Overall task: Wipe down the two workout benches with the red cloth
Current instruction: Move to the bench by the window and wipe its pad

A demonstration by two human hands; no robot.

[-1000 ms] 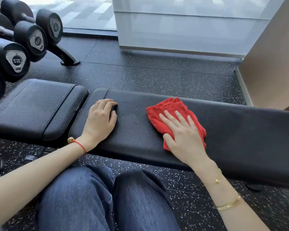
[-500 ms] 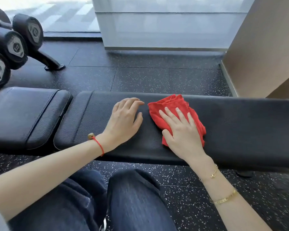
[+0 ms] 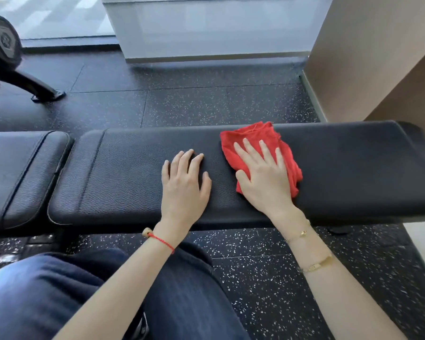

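Red cloth [image 3: 258, 146]: crumpled on the black padded bench [image 3: 123, 177], right of centre, pressed flat under the right hand [image 3: 263, 177], fingers straight and spread. Left hand [image 3: 184, 185]: just beside the cloth, palm down on bare pad, fingers extended, holding nothing. Second pad [image 3: 15, 173] adjoins at left. Dumbbell rack [image 3: 0, 55] beyond.

A black rubber floor [image 3: 194, 106] flecked with white runs across the middle and bottom of the frame. At the upper left, dark dumbbells [image 3: 0, 42] sit on a rack whose black foot [image 3: 38, 90] rests on the floor. A pale glass panel [image 3: 206, 28] fills the top centre, and a tan wall [image 3: 368, 57] takes the upper right. Blue jeans [image 3: 59, 298] fill the lower left.
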